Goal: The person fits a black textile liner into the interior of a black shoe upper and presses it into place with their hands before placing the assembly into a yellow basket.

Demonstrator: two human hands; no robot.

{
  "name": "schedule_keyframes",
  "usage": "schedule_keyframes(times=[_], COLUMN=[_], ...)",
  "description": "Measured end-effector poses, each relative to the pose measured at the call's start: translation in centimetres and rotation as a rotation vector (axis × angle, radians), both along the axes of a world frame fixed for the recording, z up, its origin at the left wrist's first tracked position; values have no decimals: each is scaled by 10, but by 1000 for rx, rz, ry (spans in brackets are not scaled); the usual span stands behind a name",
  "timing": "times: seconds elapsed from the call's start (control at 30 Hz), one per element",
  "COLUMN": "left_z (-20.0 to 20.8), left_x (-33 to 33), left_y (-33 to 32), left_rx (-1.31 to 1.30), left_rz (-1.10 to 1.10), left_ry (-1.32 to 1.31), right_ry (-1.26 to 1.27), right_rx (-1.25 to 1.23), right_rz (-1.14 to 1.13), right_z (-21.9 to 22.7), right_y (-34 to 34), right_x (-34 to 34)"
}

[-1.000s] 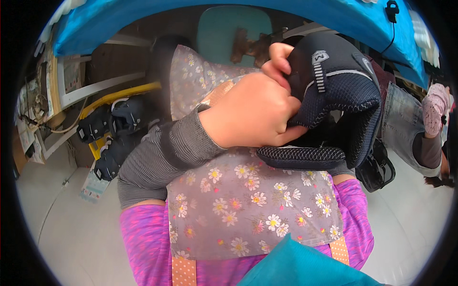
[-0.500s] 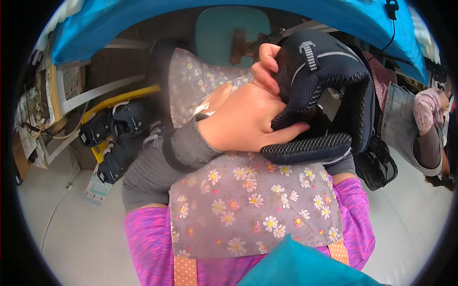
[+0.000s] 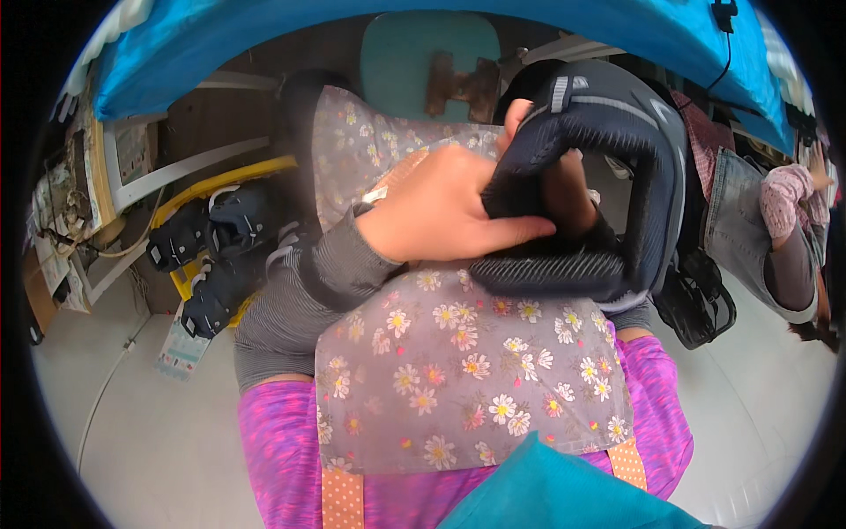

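Observation:
A black padded shoe upper point(image 3: 656, 115) with a grey pull tab and pale piping is held up over my lap, its opening toward me. My left hand point(image 3: 441, 203) grips the near-left part of its padded collar. The left thumb lies along the inner edge, while the other fingers are mostly hidden behind the material. Through the opening shows part of my right hand point(image 3: 568, 194), which holds the upper from behind. Most of its fingers are covered by the collar.
At left, a yellow crate point(image 3: 225, 181) carries several similar black shoe pieces point(image 3: 207, 300). A teal stool point(image 3: 388, 62) with a brown H-shaped piece point(image 3: 463, 84) stands ahead. Blue cloth point(image 3: 264, 35) edges the table. On the right are a black basket point(image 3: 701, 304) and another person's sleeve point(image 3: 789, 207).
The shoe upper has turned so that its opening faces me more, and its pull tab has moved left. More of my right hand shows through it. My left hand has shifted slightly left.

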State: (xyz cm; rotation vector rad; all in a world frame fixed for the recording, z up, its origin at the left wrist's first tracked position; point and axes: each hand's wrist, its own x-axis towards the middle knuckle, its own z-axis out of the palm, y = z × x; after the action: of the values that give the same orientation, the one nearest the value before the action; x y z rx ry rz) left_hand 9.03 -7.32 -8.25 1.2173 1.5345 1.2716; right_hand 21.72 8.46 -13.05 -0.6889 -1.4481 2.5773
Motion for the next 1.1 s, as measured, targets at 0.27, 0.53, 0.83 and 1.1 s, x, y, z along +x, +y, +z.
schedule_keyframes(times=[0.27,0.53,0.83,1.1], left_z=[-6,35,29,37], left_x=[5,0,-4,-14], left_y=[6,19,9,13], left_rx=[-338,-85,26,213], left_rz=[117,162,294,30], left_ry=[-274,266,74,72], right_ry=[532,670,576,556], right_rx=[683,113,32,-360], right_rz=[-175,194,113,432], right_z=[33,30,30,28], right_y=[44,70,62,52], right_x=[-28,-47,-46,-63])
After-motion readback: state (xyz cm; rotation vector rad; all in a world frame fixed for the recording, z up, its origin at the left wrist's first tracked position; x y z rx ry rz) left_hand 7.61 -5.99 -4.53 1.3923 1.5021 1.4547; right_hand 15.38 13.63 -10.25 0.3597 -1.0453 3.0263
